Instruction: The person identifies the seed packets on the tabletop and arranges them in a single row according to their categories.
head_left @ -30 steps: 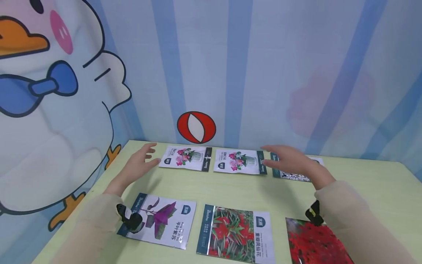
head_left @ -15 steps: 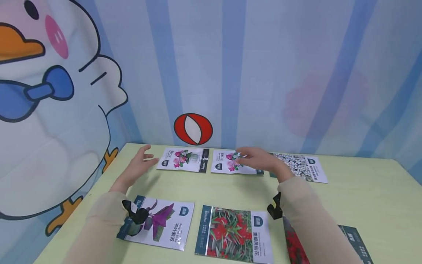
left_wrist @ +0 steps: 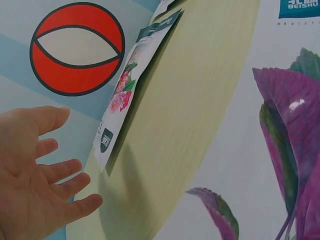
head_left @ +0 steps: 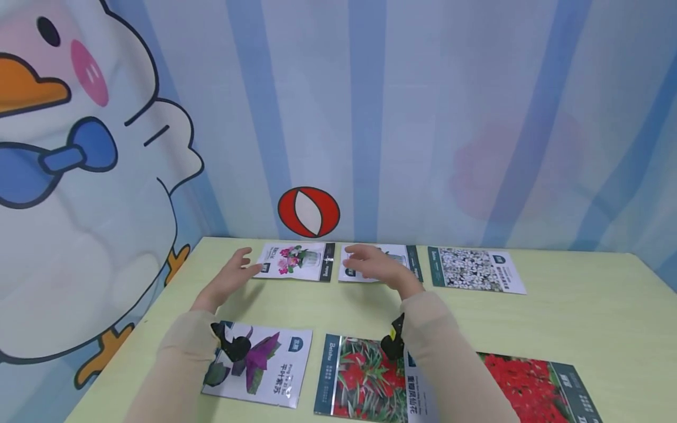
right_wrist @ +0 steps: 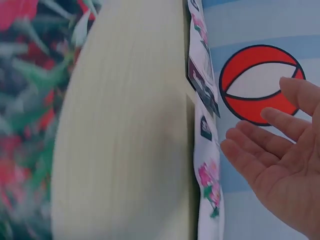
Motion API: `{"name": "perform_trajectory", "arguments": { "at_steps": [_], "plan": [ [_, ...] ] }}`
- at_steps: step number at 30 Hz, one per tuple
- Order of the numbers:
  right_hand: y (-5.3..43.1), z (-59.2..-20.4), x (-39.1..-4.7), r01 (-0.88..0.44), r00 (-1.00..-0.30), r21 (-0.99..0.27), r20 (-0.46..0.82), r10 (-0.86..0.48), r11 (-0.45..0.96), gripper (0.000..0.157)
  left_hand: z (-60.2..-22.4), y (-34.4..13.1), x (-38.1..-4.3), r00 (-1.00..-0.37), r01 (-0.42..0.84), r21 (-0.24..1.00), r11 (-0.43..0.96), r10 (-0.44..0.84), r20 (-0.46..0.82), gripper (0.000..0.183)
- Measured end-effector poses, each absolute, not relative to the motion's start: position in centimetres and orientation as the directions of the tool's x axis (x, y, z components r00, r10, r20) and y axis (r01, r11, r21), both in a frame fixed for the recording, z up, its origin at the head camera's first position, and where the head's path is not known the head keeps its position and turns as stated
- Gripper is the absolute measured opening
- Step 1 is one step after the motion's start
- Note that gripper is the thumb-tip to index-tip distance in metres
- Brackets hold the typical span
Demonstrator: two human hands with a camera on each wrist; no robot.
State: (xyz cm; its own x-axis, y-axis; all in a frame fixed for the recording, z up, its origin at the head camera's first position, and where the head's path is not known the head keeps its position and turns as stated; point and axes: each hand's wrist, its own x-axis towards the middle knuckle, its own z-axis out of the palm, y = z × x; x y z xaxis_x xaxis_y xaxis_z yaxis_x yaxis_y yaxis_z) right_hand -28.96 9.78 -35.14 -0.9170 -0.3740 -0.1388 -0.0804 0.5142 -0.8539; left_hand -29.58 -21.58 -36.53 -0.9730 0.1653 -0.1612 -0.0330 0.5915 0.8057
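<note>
My left hand [head_left: 230, 282] hovers with relaxed, spread fingers just left of a seed packet [head_left: 296, 262] printed with pink flowers in a glass. That packet [left_wrist: 122, 95] lies beyond the fingertips in the left wrist view. Over a second packet with a similar print [head_left: 411, 262], my right hand [head_left: 378, 267] hangs palm inward, hiding much of its picture. Nothing is held by either hand; the right palm [right_wrist: 285, 150] shows bare in the right wrist view. To the right in the back row lies a seed packet with white flowers [head_left: 471, 270].
A front row holds a purple-leaf packet [head_left: 288, 376], a red-flower packet [head_left: 351, 382] and a packet of dense red blooms [head_left: 529, 388], partly under the sleeves. The pale yellow table [head_left: 582, 311] meets a blue striped backdrop [head_left: 423, 117] with a cartoon bird.
My right hand has swept left from the white-flower packet across the middle back packet, uncovering the white-flower one. My left hand has stayed almost in place beside the left back packet.
</note>
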Motion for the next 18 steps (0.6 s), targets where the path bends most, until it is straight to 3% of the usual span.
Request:
{"name": "perform_trajectory", "arguments": {
  "at_steps": [7, 18],
  "plan": [
    [7.0, -36.0, -29.3, 0.064, -0.952, -0.939, -0.16, -0.262, 0.339, 0.056, -37.0, -21.2, -29.7, -0.971, -0.059, 0.789, 0.612, 0.149, -0.188, 0.062],
    [4.8, -36.9, -29.3, 0.166, -0.965, -0.948, -0.213, -0.152, 0.273, 0.059, -37.4, -20.7, -29.9, -0.979, -0.061, 0.793, 0.606, 0.118, -0.165, 0.06]
  ]
}}
